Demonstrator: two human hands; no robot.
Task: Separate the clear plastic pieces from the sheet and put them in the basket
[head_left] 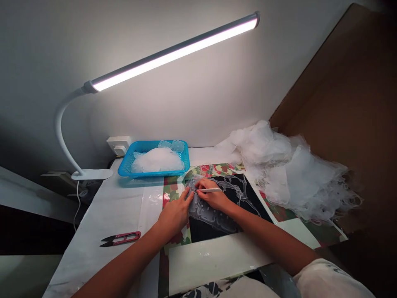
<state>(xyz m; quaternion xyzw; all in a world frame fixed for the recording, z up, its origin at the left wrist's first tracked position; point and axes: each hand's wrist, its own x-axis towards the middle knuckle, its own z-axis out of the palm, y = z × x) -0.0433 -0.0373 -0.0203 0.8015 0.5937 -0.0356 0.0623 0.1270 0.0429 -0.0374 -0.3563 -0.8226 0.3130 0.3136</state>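
A thin, translucent white sheet of mesh-like fabric [207, 212], with outlined shapes and small dots, lies over a black mat [198, 235]. My left hand [175, 212] rests at the sheet's left edge, its fingers stretched out and pressing on it. Closed around a slim white pen-shaped tool [211, 190], my right hand [214, 196] works close to the left fingertips. The tool's tip sits among the fingers, so its kind is unclear. Cut-out strips of the same fabric [240, 192] trail across the mat's right side.
A blue basket [122, 169] of white pieces stands at the back left. Pink-handled thread snips [124, 238] lie left of my forearm. White fabric scraps [291, 169] are heaped at right, beside a brown cardboard panel [350, 124]. A lit lamp [176, 51] hangs overhead.
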